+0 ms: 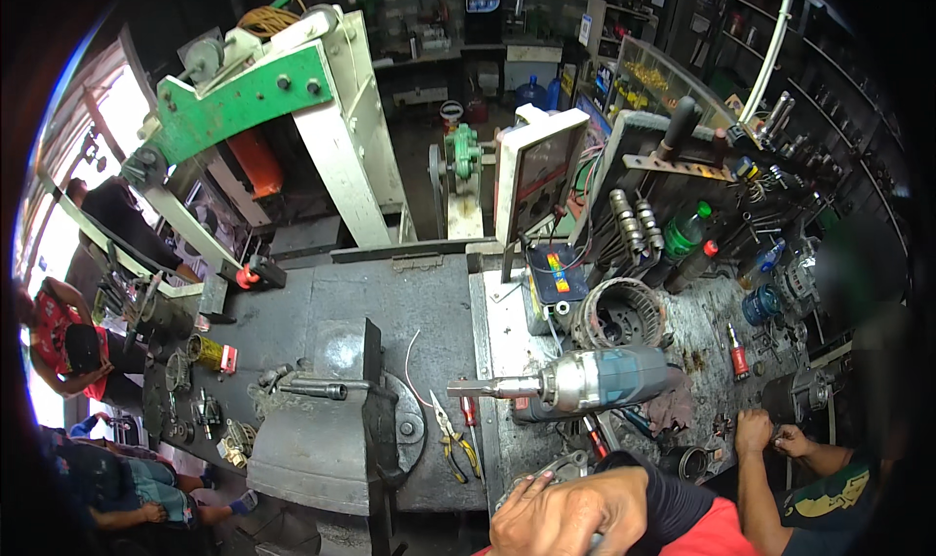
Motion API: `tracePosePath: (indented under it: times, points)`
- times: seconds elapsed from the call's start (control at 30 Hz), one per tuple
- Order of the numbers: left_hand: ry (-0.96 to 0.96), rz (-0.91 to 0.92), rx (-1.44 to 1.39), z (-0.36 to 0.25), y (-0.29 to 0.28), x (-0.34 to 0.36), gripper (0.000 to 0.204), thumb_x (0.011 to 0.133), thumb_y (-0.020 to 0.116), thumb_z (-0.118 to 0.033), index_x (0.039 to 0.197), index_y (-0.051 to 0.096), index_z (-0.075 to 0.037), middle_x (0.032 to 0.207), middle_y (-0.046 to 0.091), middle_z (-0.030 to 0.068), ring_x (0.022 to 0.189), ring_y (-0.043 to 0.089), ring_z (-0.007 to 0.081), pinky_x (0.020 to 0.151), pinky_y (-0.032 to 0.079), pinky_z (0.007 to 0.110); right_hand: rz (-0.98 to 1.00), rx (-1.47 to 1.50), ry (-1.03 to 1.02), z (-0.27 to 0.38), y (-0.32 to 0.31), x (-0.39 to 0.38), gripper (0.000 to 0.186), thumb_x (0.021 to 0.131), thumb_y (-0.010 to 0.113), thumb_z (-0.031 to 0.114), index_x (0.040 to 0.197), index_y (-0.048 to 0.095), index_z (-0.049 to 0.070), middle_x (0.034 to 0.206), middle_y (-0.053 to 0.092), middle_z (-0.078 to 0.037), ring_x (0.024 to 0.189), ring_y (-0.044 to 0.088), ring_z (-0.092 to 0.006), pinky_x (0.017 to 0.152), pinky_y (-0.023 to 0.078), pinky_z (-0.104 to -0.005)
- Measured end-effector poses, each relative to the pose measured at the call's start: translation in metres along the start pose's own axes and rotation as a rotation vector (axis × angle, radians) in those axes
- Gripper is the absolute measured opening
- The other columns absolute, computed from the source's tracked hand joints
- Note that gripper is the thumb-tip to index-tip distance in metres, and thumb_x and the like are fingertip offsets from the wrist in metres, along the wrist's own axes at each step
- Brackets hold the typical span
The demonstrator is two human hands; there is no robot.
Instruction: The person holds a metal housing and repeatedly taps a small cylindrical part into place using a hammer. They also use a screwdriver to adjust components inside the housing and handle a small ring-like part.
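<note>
Right hand is resting low, fingers bending, grip impossible to make out; left isn't separating clearly | cast-metal housing is sitting beside the fingertips; an uneven hold could be tipping it | farther, impact wrench is lying loose: a sleeve bump might be knocking it against the slotted stator ring

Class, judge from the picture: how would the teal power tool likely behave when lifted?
The teal power tool probably feels heavy, given its thick metal nose. Its solid casing suggests stiffness. The long tip may make it front-heavy.
</note>
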State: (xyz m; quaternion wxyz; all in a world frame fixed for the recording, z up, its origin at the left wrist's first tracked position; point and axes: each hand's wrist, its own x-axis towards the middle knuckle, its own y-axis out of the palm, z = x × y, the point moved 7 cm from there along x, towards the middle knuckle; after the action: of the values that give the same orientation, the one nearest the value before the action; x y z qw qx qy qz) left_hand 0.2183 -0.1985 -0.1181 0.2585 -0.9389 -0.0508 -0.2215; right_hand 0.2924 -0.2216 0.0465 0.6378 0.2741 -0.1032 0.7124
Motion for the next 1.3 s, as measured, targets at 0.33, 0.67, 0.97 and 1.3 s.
tracePosePath:
  times: [0.33, 0.67, 0.97, 1.3]
  points:
    - [-0.261, -0.090, -0.258, -0.001, -0.007, -0.014, 0.022, 0.096, 0.066, -0.017, 0.110, 0.067, 0.001, 0.108, 0.073, 0.0196, 0.111, 0.070, 0.0353, 0.093, 0.055, 0.047, -0.118, -0.151, -0.032, 0.025, 0.021, -0.009, 0.017, 0.098, 0.070, 0.011, 0.100, 0.075, -0.004, 0.094, 0.077, -0.016, 0.086, 0.076, -0.0281, 0.077, 0.058, -0.0366]
    - [-0.028, -0.107, -0.021, -0.014, -0.011, -0.001, 0.021, 0.082, 0.077, -0.012, 0.098, 0.071, -0.001, 0.091, 0.072, 0.0213, 0.089, 0.071, 0.0419, 0.076, 0.057, 0.049, -1.216, -1.013, 0.119, 0.019, 0.053, -0.052, 0.023, 0.096, 0.077, 0.021, 0.101, 0.072, -0.001, 0.090, 0.072, -0.015, 0.086, 0.072, -0.0257, 0.077, 0.055, -0.0346]
    - [0.021, -0.114, 0.057, -0.020, -0.012, 0.006, 0.013, 0.088, 0.068, -0.008, 0.099, 0.068, -0.001, 0.086, 0.069, 0.0211, 0.080, 0.067, 0.0416, 0.074, 0.054, 0.048, -0.828, -0.618, 0.157, 0.006, 0.014, -0.053, 0.030, 0.098, 0.075, 0.020, 0.119, 0.071, -0.001, 0.106, 0.073, -0.007, 0.096, 0.067, -0.0126, 0.087, 0.054, -0.0296]
    - [0.088, -0.168, 0.020, -0.031, -0.017, 0.006, 0.013, 0.094, 0.069, -0.013, 0.099, 0.068, -0.001, 0.090, 0.070, 0.0216, 0.082, 0.068, 0.0434, 0.073, 0.053, 0.049, -0.430, -0.255, 0.132, 0.010, 0.019, -0.047, 0.031, 0.095, 0.078, 0.026, 0.098, 0.077, -0.005, 0.086, 0.073, -0.007, 0.080, 0.067, -0.0128, 0.076, 0.053, -0.0286]
